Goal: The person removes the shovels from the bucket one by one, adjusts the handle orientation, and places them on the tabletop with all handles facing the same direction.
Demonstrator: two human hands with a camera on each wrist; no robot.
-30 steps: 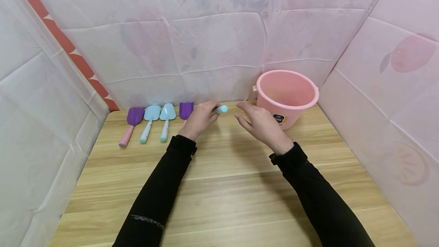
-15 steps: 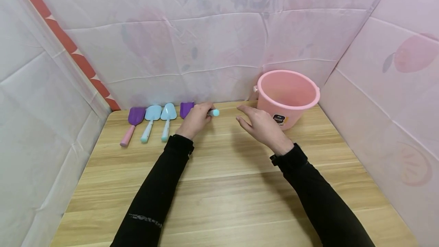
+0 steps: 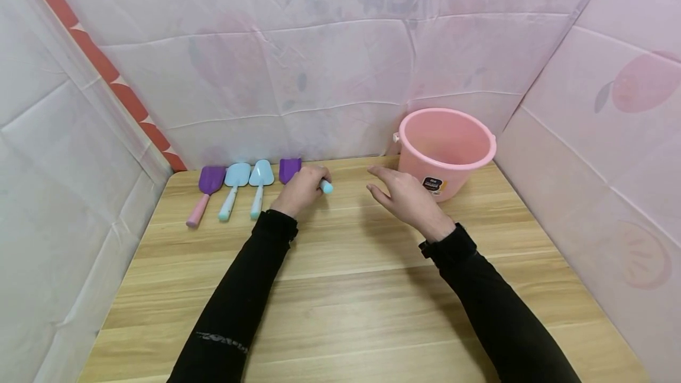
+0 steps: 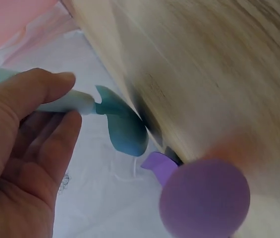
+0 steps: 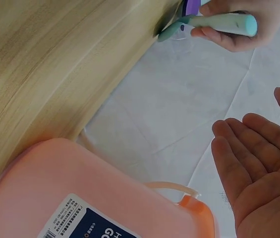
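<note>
The person's left hand (image 3: 302,190) is curling its fingers and thumb around the handle of a teal toy shovel (image 3: 326,187), whose pale teal handle end is poking out to the right of the fist near the back of the wooden table (image 3: 340,288). In the left wrist view the shovel's darker teal blade (image 4: 125,129) is pointing toward the back edge of the table, and the thumb and fingers are pinching the handle just behind it. A purple shovel (image 3: 289,169) is lying right behind that hand, partly hidden by it; I cannot tell whether the two are touching.

The right hand (image 3: 407,197) is hovering with nothing in it, fingers relaxed and slightly spread, palm turned toward the left hand. The two hands are sitting apart, with a bare stretch of table between them. The right wrist view is showing that palm open (image 5: 258,163) and the left fist with the teal handle (image 5: 224,22) across from it.

A pink bucket (image 3: 446,148) is standing upright at the far right corner of the table, just beyond the right hand, a label on its side facing the person. Further left, against the back wall, three more shovels are lying side by side with handles pointing forward: a purple one with a pink handle (image 3: 204,192), then a light blue shovel (image 3: 232,186) and another light blue one (image 3: 259,184). Both arms are wearing black sleeves (image 3: 239,300)
</note>
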